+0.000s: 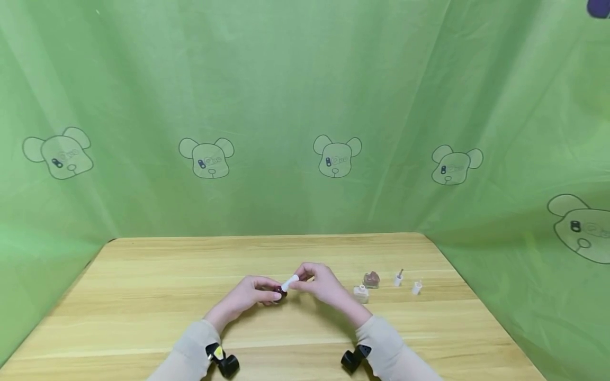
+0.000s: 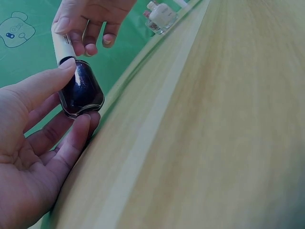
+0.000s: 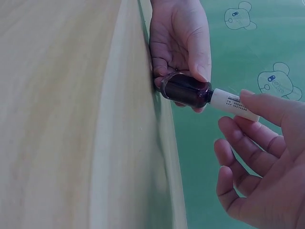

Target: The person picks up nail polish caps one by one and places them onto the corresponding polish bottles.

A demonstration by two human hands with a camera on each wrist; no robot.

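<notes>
A dark, nearly black nail polish bottle (image 3: pixel 186 90) is held tilted over the table between both hands. My left hand (image 1: pixel 248 293) grips its glass body, with the thumb near the neck and the fingers under the base in the left wrist view. On its neck end sits a long white cap (image 3: pixel 233 103) with small printed text. Thumb and forefinger of my right hand (image 1: pixel 324 286) pinch the cap's far end, the other fingers loosely bent below. A short dark stretch of neck shows between cap and glass in the right wrist view.
To the right of my right hand stand a white polish bottle (image 1: pixel 360 295) and a mauve one (image 1: pixel 371 280), both uncapped. Farther right, two white caps (image 1: pixel 398 279) stand with their brushes upward. A green curtain (image 1: pixel 276 106) hangs behind the wooden table (image 1: pixel 167 264).
</notes>
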